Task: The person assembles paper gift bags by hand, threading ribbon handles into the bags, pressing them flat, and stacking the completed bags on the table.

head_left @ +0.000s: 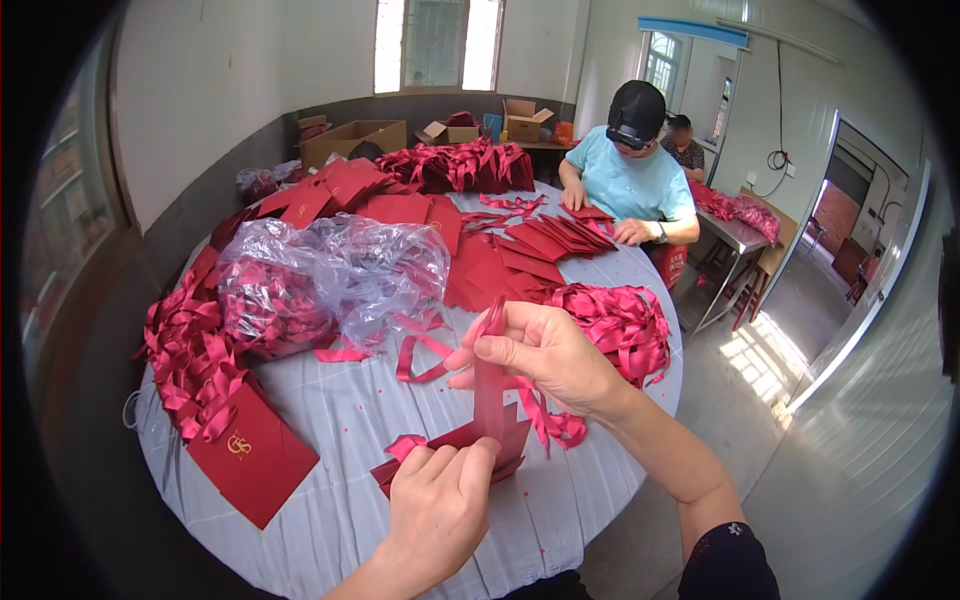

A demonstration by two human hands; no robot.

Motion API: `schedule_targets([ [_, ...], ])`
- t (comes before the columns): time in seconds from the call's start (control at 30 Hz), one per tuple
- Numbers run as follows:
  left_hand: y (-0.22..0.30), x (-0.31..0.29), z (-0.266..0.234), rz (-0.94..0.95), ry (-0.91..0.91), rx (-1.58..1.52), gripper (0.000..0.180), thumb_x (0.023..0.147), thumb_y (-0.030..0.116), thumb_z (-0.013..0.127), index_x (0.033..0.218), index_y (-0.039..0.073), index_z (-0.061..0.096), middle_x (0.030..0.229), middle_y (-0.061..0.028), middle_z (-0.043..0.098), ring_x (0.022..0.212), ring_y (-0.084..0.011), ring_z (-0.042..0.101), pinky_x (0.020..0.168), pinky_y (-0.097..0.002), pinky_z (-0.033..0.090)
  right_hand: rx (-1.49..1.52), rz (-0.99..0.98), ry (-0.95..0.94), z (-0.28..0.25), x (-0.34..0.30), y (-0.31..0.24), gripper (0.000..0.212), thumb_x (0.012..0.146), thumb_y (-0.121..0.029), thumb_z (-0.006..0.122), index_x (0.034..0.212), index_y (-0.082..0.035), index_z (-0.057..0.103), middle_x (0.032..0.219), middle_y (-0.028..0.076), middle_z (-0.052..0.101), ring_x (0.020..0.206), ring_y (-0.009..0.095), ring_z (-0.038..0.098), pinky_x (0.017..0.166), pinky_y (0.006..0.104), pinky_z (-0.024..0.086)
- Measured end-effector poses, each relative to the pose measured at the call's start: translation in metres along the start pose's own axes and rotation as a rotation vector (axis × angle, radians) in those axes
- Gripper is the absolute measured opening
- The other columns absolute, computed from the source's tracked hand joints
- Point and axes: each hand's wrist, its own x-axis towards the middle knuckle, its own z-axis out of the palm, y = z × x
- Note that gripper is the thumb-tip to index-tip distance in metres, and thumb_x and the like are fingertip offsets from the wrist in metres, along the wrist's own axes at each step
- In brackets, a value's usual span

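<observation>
A red satin ribbon (488, 395) stretches upright between my two hands. My right hand (555, 360) pinches its upper end between thumb and fingers. Lower down, my left hand (440, 505) is closed with its thumb at the ribbon's bottom end, where it meets a small stack of dark red paper bags (510, 445). That stack lies on the cloth-covered round table (350, 480), partly hidden by my left hand. A short pink-red ribbon loop (405, 446) sticks out at the stack's left. Loose ribbons (555, 425) trail beneath my right hand.
A clear plastic bag (330, 275) of ribbons stands left of centre. Finished-looking red bags with ribbon handles (250, 455) line the left edge. A ribbon heap (620, 325) lies right. Across the table a person in light blue (630, 180) handles red bags; another sits behind. Cartons (355, 140) stand at the back.
</observation>
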Motion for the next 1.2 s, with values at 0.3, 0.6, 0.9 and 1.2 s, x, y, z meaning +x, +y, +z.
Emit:
schedule_targets([
  [0.3,0.001,0.0,-0.001,-0.007,-0.024,-0.006,0.031,0.064,-0.006,0.058,0.095,-0.001,0.056,0.062,-0.0037,0.049,0.057,-0.0168,0.049,0.056,-0.0301,0.035,-0.033,0.011,0.044,-0.002,0.003,0.001,0.019,0.092,-0.012,0.057,0.104,0.002,0.054,0.096,0.017,0.066,0.09,0.024,0.067,0.08,0.0341,0.056],
  [0.6,-0.001,0.003,-0.004,-0.008,-0.056,-0.057,0.036,0.062,-0.008,0.056,0.098,-0.003,0.055,0.062,-0.0049,0.047,0.057,-0.0187,0.047,0.057,-0.0309,0.034,0.011,0.016,0.006,-0.007,0.002,0.016,0.022,0.092,-0.014,0.059,0.105,0.003,0.054,0.093,0.017,0.067,0.087,0.025,0.068,0.079,0.0334,0.055],
  [0.9,0.002,0.005,-0.009,-0.025,-0.094,-0.077,0.039,0.061,-0.009,0.056,0.099,-0.003,0.054,0.062,-0.0058,0.048,0.058,-0.0195,0.048,0.058,-0.0314,0.034,-0.052,0.03,-0.049,-0.007,0.001,0.017,0.028,0.094,-0.02,0.055,0.11,0.004,0.053,0.096,0.018,0.066,0.09,0.026,0.067,0.08,0.0333,0.053],
  [1.2,0.002,0.005,-0.011,-0.032,-0.11,-0.083,0.04,0.062,-0.01,0.055,0.101,-0.002,0.053,0.064,-0.006,0.049,0.059,-0.0197,0.048,0.059,-0.0316,0.034,-0.055,-0.012,-0.278,-0.016,-0.004,0.024,0.03,0.097,-0.019,0.05,0.114,0.005,0.051,0.105,0.018,0.065,0.099,0.023,0.064,0.088,0.0344,0.05],
])
